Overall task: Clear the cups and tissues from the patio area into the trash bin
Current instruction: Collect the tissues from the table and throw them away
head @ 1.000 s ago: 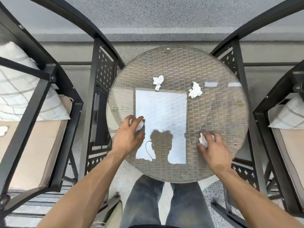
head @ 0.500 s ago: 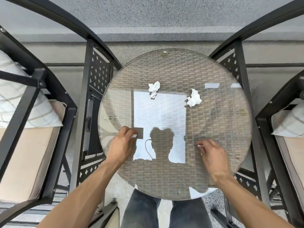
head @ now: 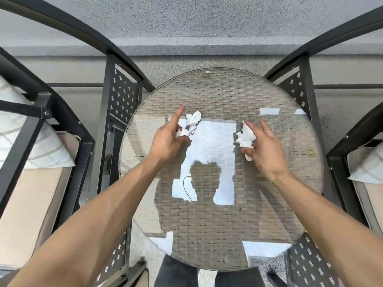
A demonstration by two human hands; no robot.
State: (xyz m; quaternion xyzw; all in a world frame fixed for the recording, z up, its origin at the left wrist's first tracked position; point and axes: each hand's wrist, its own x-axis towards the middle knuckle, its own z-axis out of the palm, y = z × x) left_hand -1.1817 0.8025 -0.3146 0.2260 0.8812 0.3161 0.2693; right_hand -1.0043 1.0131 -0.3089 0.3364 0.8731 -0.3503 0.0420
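The round surface [head: 269, 96] in front of me is clear glass over grey woven wicker, glossy with reflections. At its middle, my left hand [head: 167, 139] pinches a crumpled white tissue [head: 190, 124], forefinger pointing out straight. Toward the right of the surface, my right hand [head: 263, 146] grips another crinkled tissue wad [head: 245, 138] with fingers partly spread. My palms hide part of each wad. Black metal chairs [head: 116, 112] with beige cushions [head: 24, 204] flank the surface, cut off at the edges.
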